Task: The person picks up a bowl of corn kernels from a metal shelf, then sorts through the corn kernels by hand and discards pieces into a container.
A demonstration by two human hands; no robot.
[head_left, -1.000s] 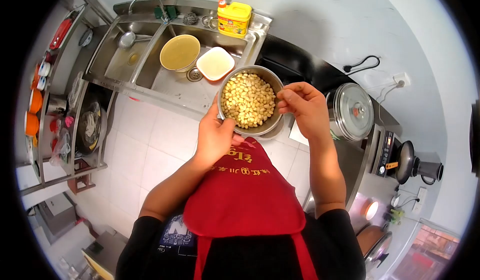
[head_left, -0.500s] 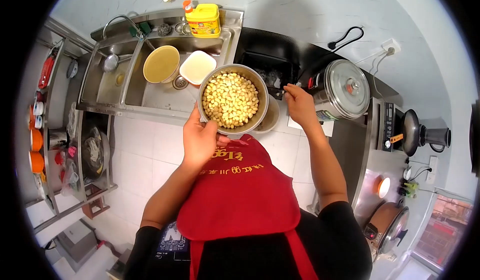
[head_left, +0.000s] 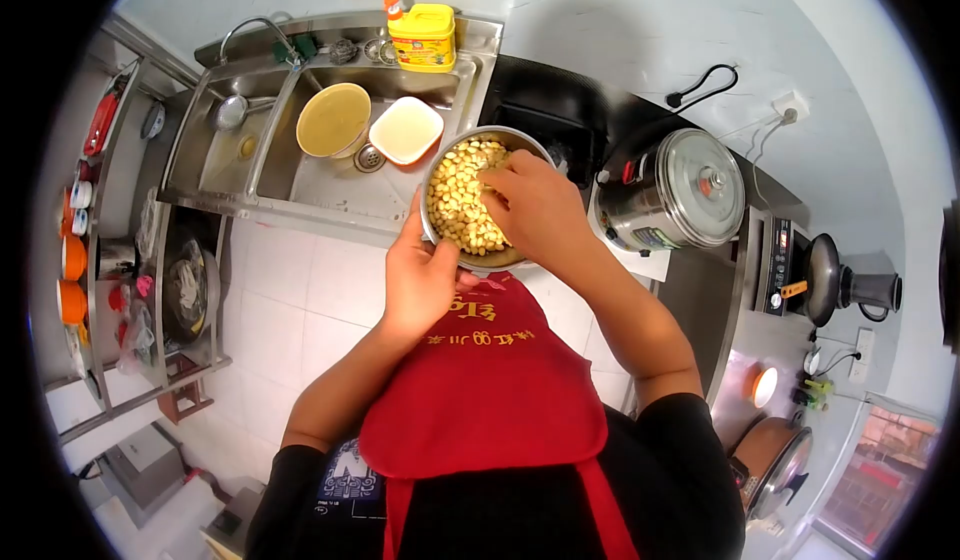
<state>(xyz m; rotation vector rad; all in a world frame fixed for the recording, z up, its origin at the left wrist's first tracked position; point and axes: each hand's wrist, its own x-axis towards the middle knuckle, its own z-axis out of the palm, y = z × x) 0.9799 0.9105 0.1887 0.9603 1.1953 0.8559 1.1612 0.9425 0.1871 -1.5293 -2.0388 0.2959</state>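
A round metal bowl [head_left: 521, 141] of pale yellow beans [head_left: 462, 203], which look like soybeans, is in front of the red apron. My left hand [head_left: 424, 278] grips its near left rim, thumb on the edge and fingers underneath. Over the right half of the bowl is my right hand [head_left: 535, 203], its fingers curled together and their tips down at the beans. Whatever is between those fingertips is hidden. The hand and wrist cover part of the beans and the right rim.
Beyond the bowl is a steel double sink [head_left: 330, 185] with a yellow basin [head_left: 333, 120] and a white-lined square container [head_left: 406, 130]. A yellow jug [head_left: 423, 40] stands behind. To the right are a black bin [head_left: 545, 125] and a large lidded steel pot [head_left: 690, 190].
My right hand has moved left from beside the black bin into the bowl, onto the beans. The bowl, in my left hand, has shifted slightly right in view.
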